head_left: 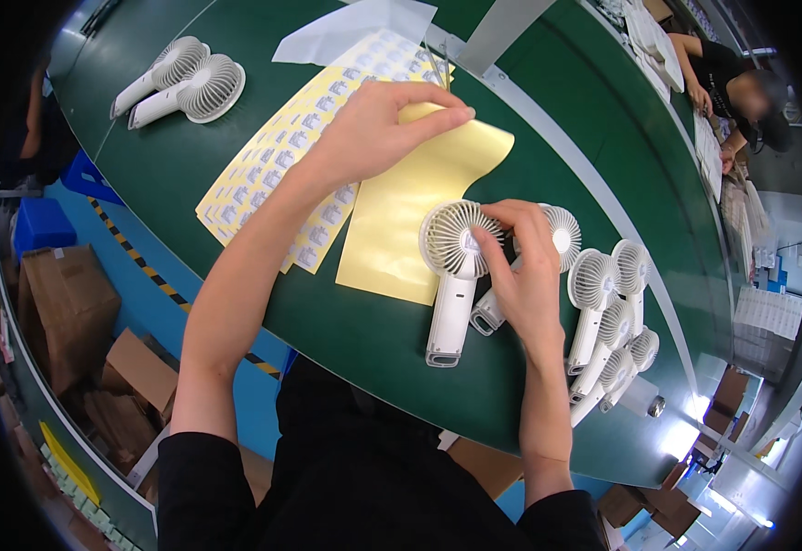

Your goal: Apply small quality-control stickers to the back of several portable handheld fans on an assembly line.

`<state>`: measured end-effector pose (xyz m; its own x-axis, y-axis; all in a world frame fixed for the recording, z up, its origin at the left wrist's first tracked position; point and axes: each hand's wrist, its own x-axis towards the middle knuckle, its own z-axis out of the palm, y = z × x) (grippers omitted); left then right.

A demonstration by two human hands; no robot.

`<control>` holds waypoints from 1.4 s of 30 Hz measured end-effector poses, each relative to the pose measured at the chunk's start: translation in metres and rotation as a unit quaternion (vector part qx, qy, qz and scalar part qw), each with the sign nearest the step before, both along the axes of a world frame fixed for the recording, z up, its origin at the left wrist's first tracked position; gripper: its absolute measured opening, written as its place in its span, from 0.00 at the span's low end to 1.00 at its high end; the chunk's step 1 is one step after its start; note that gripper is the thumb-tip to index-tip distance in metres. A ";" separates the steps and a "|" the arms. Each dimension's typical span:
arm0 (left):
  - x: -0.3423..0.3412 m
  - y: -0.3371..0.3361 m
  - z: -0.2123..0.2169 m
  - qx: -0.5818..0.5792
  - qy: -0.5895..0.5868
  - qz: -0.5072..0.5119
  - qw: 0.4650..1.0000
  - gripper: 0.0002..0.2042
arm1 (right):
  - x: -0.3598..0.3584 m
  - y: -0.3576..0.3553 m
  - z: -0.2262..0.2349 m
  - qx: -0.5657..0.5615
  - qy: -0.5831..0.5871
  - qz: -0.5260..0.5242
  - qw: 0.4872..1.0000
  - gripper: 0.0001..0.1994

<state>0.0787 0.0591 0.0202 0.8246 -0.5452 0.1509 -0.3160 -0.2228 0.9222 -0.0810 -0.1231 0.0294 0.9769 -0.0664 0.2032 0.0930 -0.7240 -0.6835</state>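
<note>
A white handheld fan (pixel 451 317) lies with its round grille partly over a yellow backing sheet (pixel 387 248) and its handle on the green table. My right hand (pixel 531 275) is closed at the right side of the grille, thumb on the small label at its centre. My left hand (pixel 369 133) is closed at the far end of the yellow sheet, thumb and forefinger stretched to the right; the sheet curls up beside them. Sheets of printed stickers (pixel 268 170) lie under and left of my left forearm. Another fan (pixel 562 234) is partly hidden behind my right hand.
Several white fans (pixel 594 280) are bunched on the right of the table, and two fans (pixel 190 87) lie at the far left. Tweezers (pixel 440 64) and a white sheet (pixel 355 32) are at the back. A person (pixel 741 101) works at far right. Cardboard boxes (pixel 70 312) stand at left.
</note>
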 end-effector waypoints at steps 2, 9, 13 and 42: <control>-0.002 -0.002 -0.002 -0.082 0.040 -0.009 0.996 0.14 | 0.005 -0.007 -0.005 -0.015 -0.041 0.012 0.999 0.09; -0.016 0.000 0.013 -0.124 0.014 -0.113 0.986 0.15 | 0.035 0.009 0.024 0.328 -0.047 -0.116 0.936 0.23; -0.014 0.002 0.019 -0.120 -0.003 -0.099 0.988 0.18 | 0.036 0.011 0.016 0.270 -0.066 -0.108 0.954 0.26; -0.006 0.001 0.008 -0.023 0.020 -0.043 0.999 0.16 | 0.000 -0.043 0.029 0.211 -0.095 -0.140 0.963 0.04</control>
